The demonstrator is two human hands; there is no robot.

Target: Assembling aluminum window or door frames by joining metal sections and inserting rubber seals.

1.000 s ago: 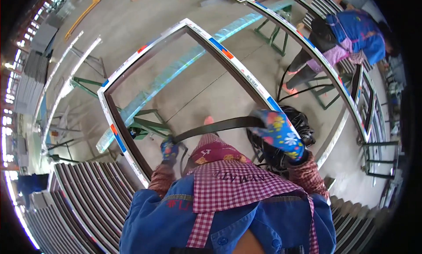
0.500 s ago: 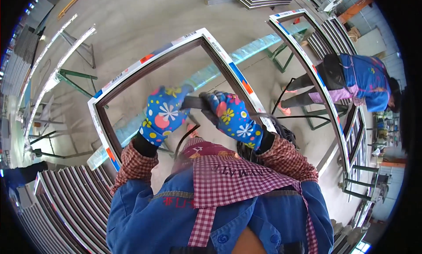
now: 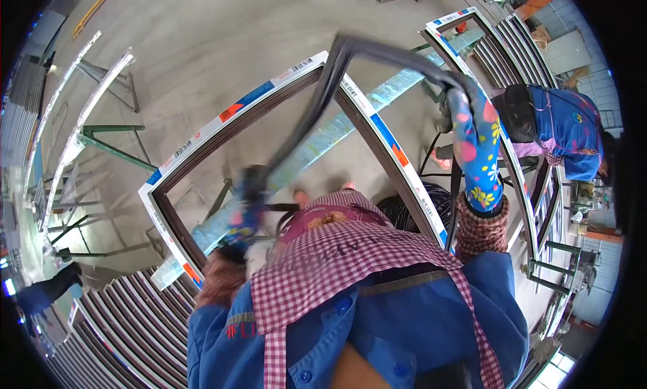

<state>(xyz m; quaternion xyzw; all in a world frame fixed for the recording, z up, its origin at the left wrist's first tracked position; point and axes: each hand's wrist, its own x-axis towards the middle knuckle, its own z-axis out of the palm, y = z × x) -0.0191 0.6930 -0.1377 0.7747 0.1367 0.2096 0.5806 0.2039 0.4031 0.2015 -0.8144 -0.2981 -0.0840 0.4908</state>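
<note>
The left hand, gloved and blurred, grasps one dark flexible strip; the right hand, also gloved, is clenched around it farther along. Between them the strip arches above one rectangular white-edged frame. Beyond, to the right, are a second frame and one co-worker.

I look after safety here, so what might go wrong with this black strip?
The black strip crosses the near frame's upper corner in this view, so it might snag there. A black coil lies on the floor near the person's feet, so a loop might catch one. A co-worker bends over beyond the right hand, so a wide sweep might brush them.
</note>
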